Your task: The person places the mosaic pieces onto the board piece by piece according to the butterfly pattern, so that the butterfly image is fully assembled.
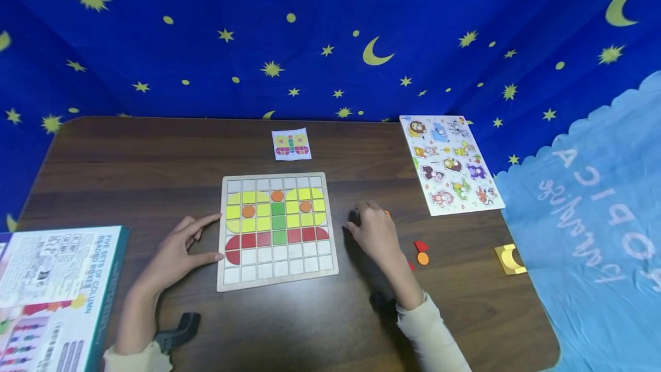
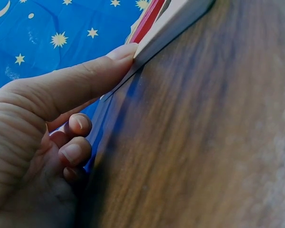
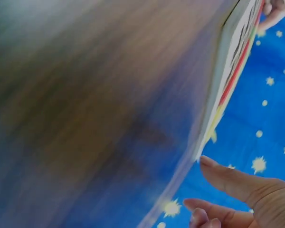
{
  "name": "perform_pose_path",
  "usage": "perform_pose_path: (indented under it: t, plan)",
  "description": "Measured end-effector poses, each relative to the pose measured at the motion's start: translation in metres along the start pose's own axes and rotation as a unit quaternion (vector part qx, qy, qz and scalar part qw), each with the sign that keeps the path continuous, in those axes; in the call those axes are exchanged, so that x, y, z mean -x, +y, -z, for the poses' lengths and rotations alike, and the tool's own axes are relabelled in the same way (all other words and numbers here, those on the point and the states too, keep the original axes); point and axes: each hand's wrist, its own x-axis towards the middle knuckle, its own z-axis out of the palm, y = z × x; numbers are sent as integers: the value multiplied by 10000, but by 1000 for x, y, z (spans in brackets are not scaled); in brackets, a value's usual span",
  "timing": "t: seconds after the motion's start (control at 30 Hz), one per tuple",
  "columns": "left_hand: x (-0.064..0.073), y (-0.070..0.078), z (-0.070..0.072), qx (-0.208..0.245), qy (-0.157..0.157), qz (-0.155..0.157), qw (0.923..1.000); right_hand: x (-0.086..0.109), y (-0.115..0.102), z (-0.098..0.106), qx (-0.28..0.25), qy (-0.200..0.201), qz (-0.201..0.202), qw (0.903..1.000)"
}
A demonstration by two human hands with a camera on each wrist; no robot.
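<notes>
A wooden grid board [image 1: 279, 279] carries yellow, orange, green and red flat pieces in a butterfly-like pattern, with pale squares around it. Touching its left edge are the thumb and index finger of my left hand [image 1: 170, 260], spread apart; the left wrist view shows the thumb tip [image 2: 123, 51] against the side. My right hand [image 1: 374, 231] hovers over the table just right of the board. In the right wrist view its thumb [image 3: 228, 180] and index finger stand apart, with nothing visible between them. An orange piece [image 1: 387, 213] peeks out beside this hand.
Right of my right forearm lie a red piece [image 1: 420, 245] and an orange disc [image 1: 423, 258]. A butterfly picture card [image 1: 291, 155] sits behind the board. An animal puzzle [image 1: 439, 179] and a yellow block [image 1: 508, 263] are at right, a large box [image 1: 62, 263] at left.
</notes>
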Motion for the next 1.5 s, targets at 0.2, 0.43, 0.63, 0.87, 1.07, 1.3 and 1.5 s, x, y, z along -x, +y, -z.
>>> perform_pose_path:
  t: [0.2,0.43,0.63,0.87,1.07,1.3,1.5]
  plan:
    - [0,0,0,4,-25,42,10000,2,29,5,171,344,-245,9990]
    - [-1,0,0,-8,-66,98,9999,1,51,10,230,87,-626,9977]
    - [-1,1,-2,53,-173,146,9997,-2,59,14,391,-261,-727,9962]
    - [-1,0,-1,47,-82,68,9999,-3,60,14,455,-304,-638,9965]
    - [0,0,0,33,-84,105,9999,-5,56,15,584,-508,-620,9951]
    - [0,-1,0,42,-70,51,10000,-6,44,14,514,-729,-539,9946]
    - [0,-2,0,42,-71,1,10000,-3,16,15,308,-653,-212,9972]
